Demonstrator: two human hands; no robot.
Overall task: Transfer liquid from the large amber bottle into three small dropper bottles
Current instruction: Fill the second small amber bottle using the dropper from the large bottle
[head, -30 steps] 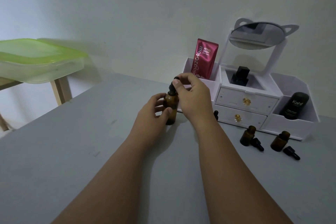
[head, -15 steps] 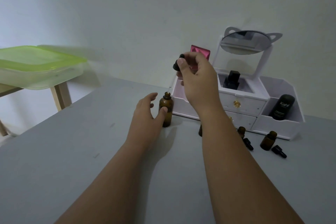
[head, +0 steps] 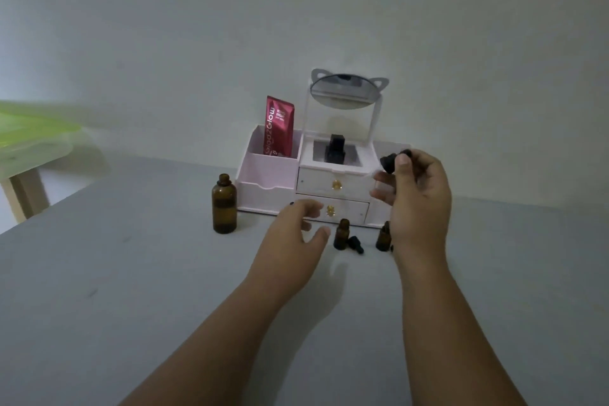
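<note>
The large amber bottle (head: 224,205) stands uncapped and upright on the grey table (head: 131,290), left of the organiser. My right hand (head: 416,194) is raised over the small bottles and pinches a black dropper cap (head: 390,161) between thumb and fingers. My left hand (head: 293,234) hovers open, fingers spread, just left of a small amber dropper bottle (head: 342,234). A loose black dropper cap (head: 356,244) lies beside that bottle. A second small bottle (head: 383,237) is partly hidden behind my right wrist.
A white cosmetic organiser (head: 273,181) with two drawers, a cat-ear mirror (head: 346,92), a red sachet (head: 279,125) and a black bottle (head: 336,148) stands against the wall. A green-lidded plastic box (head: 29,132) sits on a wooden stand at far left.
My left hand let go of the large bottle and moved right toward the small bottles. My right hand carried the dropper cap away from the large bottle to the right.
</note>
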